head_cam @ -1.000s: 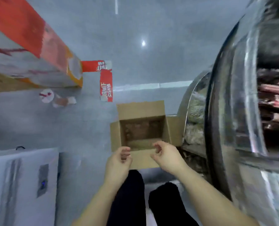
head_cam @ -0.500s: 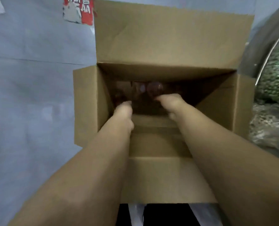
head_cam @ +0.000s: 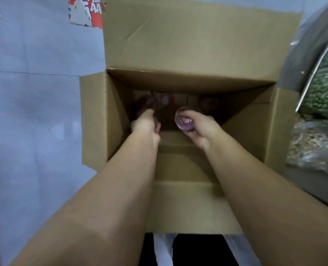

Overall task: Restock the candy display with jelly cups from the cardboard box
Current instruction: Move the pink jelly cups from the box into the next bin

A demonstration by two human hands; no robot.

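Note:
An open cardboard box [head_cam: 190,43] stands on the floor straight below me, its flaps folded out. Both my arms reach down into it. My right hand [head_cam: 201,127] holds a purple jelly cup [head_cam: 184,120] with its round lid facing up. My left hand [head_cam: 146,125] is curled deep at the box's left side, fingers down among dark reddish jelly cups [head_cam: 165,101] on the bottom; whether it grips one is hidden. The box's inside is dim.
At the right edge, the candy display's curved clear bin [head_cam: 326,89] holds green wrapped sweets, with a bag of pale sweets [head_cam: 316,148] below it. A red and white label [head_cam: 86,12] lies on the grey floor at the upper left.
From standing over the box, I have bent in close and both hands went down inside. My right hand has since lifted a purple jelly cup off the bottom.

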